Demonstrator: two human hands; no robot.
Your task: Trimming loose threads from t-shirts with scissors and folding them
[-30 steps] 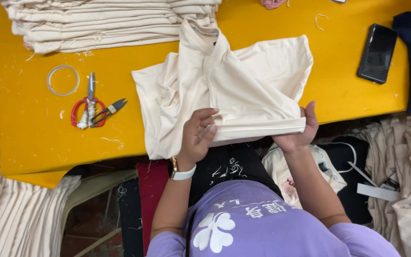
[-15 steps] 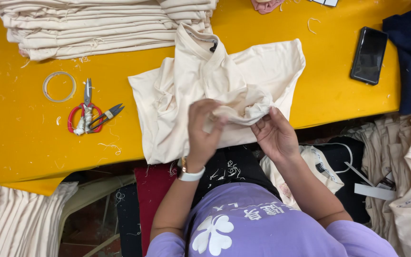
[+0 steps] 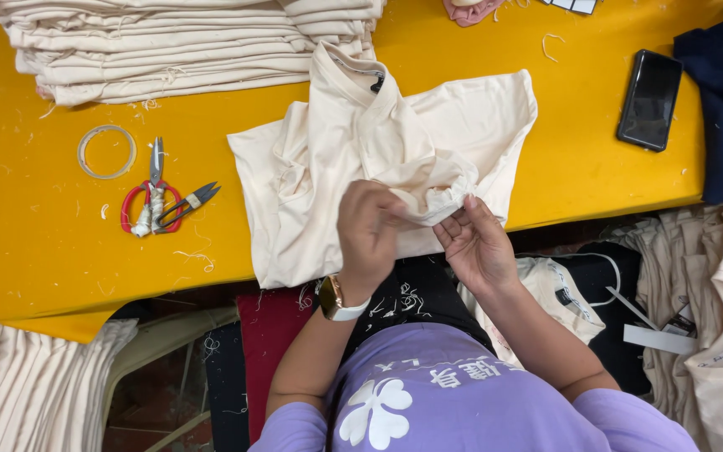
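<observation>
We pinch the bunched hem of the cream shirt on the yellow tabletop, left hand and right hand each in a closed grip. We judge that tugging unevenly could wrinkle it or drag it off the near edge.

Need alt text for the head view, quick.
Both hands, left hand and right hand, pinch a bunched edge of a cream garment on a yellow table; red-handled scissors and a black phone lie nearby.
</observation>
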